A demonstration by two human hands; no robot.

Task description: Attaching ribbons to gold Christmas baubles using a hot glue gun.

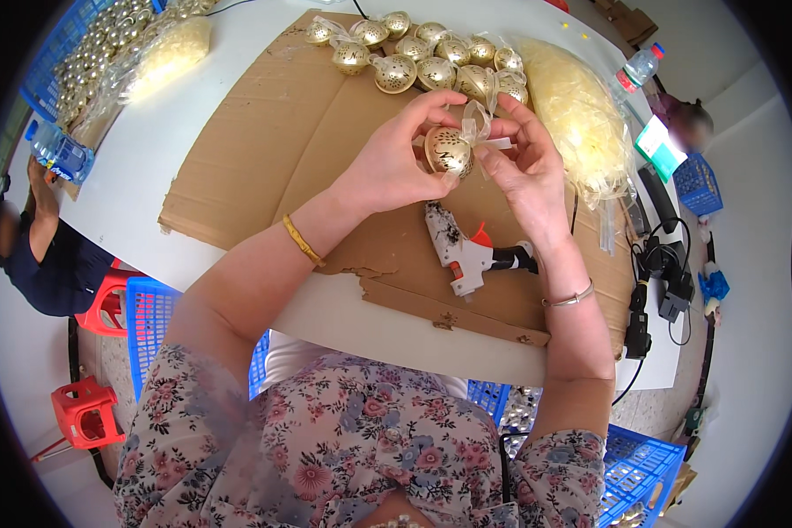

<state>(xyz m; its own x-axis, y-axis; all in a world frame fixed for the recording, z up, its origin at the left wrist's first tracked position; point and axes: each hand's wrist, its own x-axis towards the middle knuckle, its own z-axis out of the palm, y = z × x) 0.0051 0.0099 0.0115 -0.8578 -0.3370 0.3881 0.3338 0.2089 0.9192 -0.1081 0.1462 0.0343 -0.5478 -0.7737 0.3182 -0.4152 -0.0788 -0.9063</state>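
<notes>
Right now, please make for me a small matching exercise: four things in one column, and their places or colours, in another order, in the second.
1. raised bell
2. glue gun
3. stools
4. left bottle

A. red
B. lies on cardboard
C. has blue cap
D. between left hand and right hand

Pairs: 1-D, 2-B, 3-A, 4-C

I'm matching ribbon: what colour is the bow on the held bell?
The bow is whitish and sheer, best in head view.
</notes>
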